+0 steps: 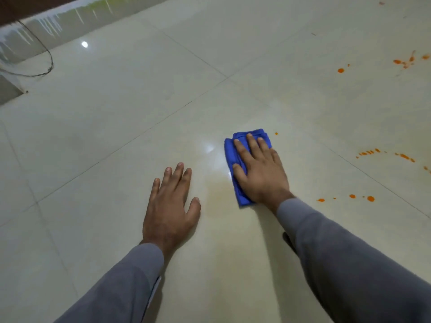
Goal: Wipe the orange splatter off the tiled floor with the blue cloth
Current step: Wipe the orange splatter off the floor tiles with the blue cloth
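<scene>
- Right hand [261, 169] lies flat, fingers straight, pressing the folded cloth [242, 159] on the floor [116, 113] at centre frame, likely for wiping pressure.
- Left hand [170, 206] rests released, palm down, apparently bracing.
- Splatter [370, 198] dots the right side; a faint smear [219, 194] is barely legible beside the cloth.

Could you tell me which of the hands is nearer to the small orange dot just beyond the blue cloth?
Right. The right hand presses flat on the blue cloth, just short of the orange dot. The left hand rests flat on the tiled floor, farther left.
</scene>
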